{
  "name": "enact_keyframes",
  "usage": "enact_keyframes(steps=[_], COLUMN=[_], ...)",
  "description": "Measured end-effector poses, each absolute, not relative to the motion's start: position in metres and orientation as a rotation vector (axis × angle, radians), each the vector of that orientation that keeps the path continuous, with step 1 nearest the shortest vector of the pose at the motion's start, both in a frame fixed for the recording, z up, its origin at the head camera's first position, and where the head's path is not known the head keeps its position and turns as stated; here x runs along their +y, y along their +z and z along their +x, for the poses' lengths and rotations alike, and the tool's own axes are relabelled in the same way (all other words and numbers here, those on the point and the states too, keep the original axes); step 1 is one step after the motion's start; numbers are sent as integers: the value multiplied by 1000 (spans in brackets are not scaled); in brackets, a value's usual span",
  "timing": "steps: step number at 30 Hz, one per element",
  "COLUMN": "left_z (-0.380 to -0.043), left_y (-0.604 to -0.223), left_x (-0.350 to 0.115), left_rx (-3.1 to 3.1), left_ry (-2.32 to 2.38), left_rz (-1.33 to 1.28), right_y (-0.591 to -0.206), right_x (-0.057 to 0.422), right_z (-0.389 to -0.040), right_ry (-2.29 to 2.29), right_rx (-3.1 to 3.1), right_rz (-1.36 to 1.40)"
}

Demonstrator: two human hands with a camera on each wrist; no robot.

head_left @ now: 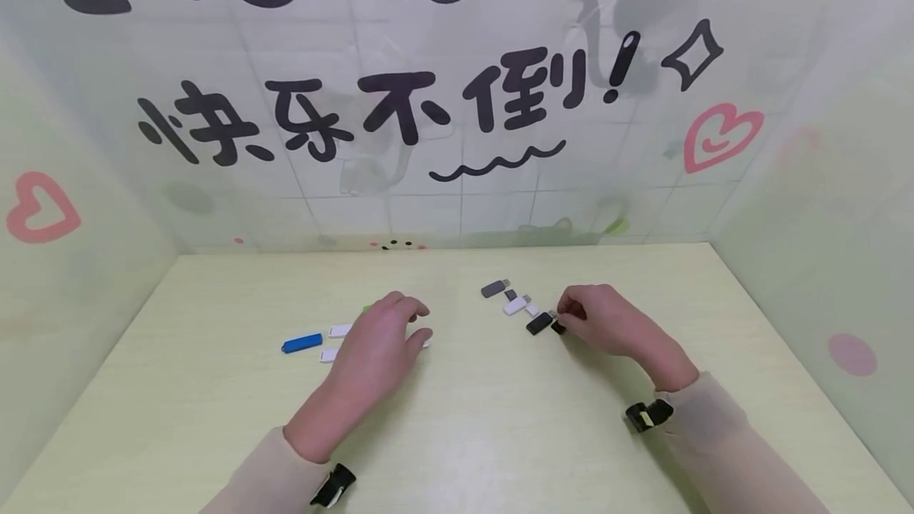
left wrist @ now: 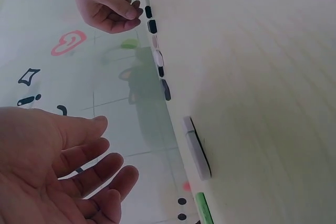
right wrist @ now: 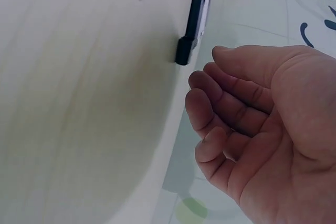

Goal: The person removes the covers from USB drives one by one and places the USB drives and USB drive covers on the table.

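Observation:
My right hand [head_left: 607, 320] is beside a black USB stick [head_left: 539, 324] and its separate black cap [head_left: 558, 327]. In the right wrist view its fingers curl loosely, with nothing held and a small gap to the cap [right wrist: 183, 51]. A white USB stick [head_left: 514, 306] with a white cap [head_left: 531, 311] and a grey one [head_left: 493, 289] with a grey cap [head_left: 510, 295] lie further back. My left hand [head_left: 374, 347] hovers, fingers relaxed, over white USB sticks [head_left: 339, 331], partly hiding them. A capped white stick [left wrist: 198, 156] shows in the left wrist view.
A blue USB stick [head_left: 302, 343] lies left of the left hand. Something green [head_left: 367, 308] peeks out behind that hand. The pale wooden table [head_left: 485, 435] is enclosed by printed walls [head_left: 400, 220] at the back and both sides.

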State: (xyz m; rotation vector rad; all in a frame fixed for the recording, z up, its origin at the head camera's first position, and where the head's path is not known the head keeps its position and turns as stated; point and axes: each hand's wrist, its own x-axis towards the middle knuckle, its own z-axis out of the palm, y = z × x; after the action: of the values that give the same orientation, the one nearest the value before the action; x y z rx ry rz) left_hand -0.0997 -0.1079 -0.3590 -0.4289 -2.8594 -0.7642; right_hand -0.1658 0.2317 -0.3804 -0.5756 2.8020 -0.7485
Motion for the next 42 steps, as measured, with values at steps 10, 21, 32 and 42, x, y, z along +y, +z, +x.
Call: enact_keyframes(steps=[10, 21, 32, 42], left_z=[-101, -101, -105, -115], left_y=[-353, -352, -361, -370], left_x=[-121, -130, -135, -134], left_rx=[-2882, -2930, -3031, -3088], left_ry=[-777, -763, -748, -689], left_rz=[-386, -381, -376, -426], right_y=[-370, -367, -378, -382], right_x=[220, 204, 189, 180], right_z=[-156, -135, -122, -122], right_ry=[-737, -802, -816, -791], right_rx=[2862, 2950, 2991, 3004], right_rz=[-645, -804, -918, -943])
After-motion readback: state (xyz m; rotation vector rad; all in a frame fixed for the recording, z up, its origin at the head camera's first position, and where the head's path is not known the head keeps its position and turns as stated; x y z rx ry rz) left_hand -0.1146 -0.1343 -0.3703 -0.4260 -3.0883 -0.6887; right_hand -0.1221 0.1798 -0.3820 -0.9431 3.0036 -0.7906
